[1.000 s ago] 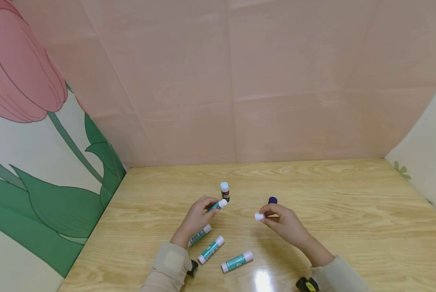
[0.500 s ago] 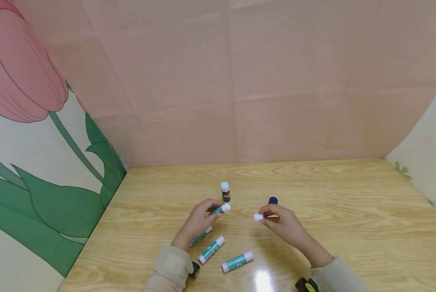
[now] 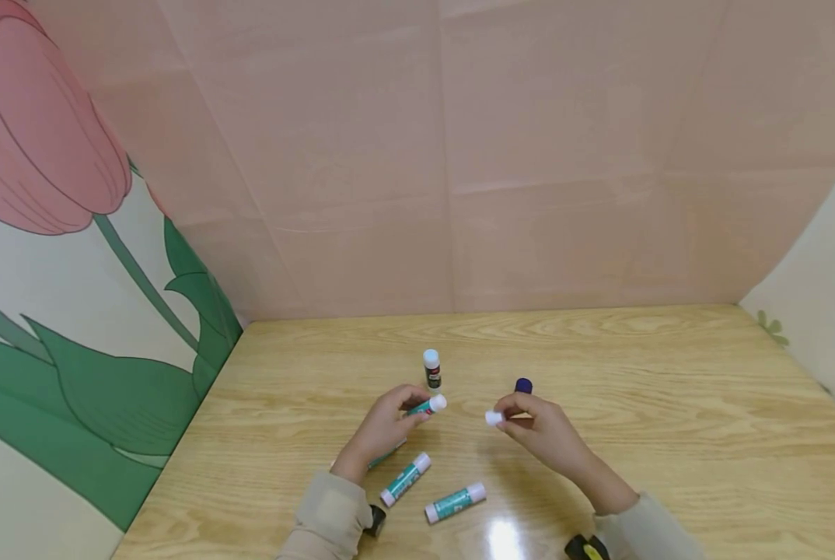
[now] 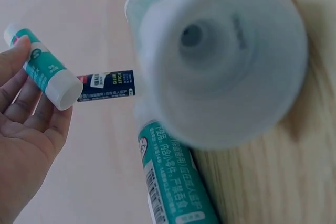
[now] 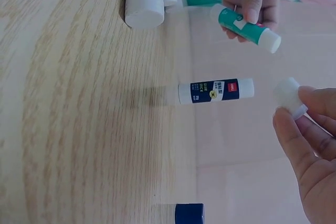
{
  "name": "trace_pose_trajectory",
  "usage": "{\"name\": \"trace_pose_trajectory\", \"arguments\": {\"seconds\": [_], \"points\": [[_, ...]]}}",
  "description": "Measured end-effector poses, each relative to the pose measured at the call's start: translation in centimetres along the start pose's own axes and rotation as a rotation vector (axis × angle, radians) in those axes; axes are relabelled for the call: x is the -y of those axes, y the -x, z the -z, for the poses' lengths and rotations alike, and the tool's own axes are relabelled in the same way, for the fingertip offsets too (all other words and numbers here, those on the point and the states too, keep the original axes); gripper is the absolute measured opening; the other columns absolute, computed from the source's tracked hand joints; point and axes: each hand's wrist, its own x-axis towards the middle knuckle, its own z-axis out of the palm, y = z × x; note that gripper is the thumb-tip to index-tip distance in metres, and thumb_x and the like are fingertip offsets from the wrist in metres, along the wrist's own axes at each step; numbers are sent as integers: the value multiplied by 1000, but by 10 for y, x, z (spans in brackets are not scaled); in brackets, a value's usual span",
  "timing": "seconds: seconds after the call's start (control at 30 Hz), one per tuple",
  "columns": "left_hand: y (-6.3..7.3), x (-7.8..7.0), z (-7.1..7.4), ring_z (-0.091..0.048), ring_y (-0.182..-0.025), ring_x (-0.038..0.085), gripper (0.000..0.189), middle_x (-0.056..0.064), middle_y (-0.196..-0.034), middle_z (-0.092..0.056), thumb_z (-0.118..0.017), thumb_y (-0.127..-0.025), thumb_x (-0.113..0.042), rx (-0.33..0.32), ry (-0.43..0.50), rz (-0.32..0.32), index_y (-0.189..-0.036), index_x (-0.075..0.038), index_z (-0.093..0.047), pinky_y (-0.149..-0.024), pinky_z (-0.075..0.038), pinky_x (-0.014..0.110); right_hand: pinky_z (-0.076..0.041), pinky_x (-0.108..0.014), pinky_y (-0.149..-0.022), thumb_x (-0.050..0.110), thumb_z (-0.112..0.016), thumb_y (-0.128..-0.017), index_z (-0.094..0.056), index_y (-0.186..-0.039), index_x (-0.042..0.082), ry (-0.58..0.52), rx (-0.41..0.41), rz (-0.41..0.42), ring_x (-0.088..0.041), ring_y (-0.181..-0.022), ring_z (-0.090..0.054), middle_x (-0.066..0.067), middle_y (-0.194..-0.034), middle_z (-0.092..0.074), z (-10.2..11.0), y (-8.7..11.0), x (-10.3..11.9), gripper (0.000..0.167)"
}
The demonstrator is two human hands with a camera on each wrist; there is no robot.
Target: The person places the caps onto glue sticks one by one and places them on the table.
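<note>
My left hand [image 3: 382, 432] grips a green-labelled glue stick [image 3: 424, 407] above the table, its white end pointing to the right. In the right wrist view, this glue stick [image 5: 240, 23] shows white at both ends, with a thumb across its label. Facing it, my right hand [image 3: 546, 435] pinches a small white cap [image 3: 494, 418] between thumb and fingertips. The two hands are apart. Just beyond the left hand, a navy glue stick [image 3: 432, 371] with a white top stands upright. A dark blue cap [image 3: 524, 385] sits behind the right hand, partly hidden by it.
Two green glue sticks [image 3: 405, 480] [image 3: 455, 503] lie on the wooden table [image 3: 669, 404] near the front. Another green glue stick [image 3: 387, 453] lies partly hidden under the left forearm. A pink sheet [image 3: 564, 194] hangs behind the table, and a tulip-printed panel [image 3: 110, 350] stands at left.
My left hand has shifted slightly right and toward me with its glue stick, covering more of the lying one below. The right hand has barely moved, still pinching the white cap.
</note>
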Motion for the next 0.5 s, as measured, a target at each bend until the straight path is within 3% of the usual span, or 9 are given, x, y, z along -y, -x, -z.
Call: {"name": "trace_pose_trajectory", "arguments": {"seconds": [0.5], "points": [[1, -4, -3, -53, -90, 16, 19, -4, -96, -57, -59, -82, -16, 15, -29, -32, -101, -13, -57, -78, -43, 32, -48, -24, -69, -3, -62, -75, -57, -89, 4, -13, 5, -27, -25, -86, -56, -7, -90, -57, -1, 0, -1, 16]]}}
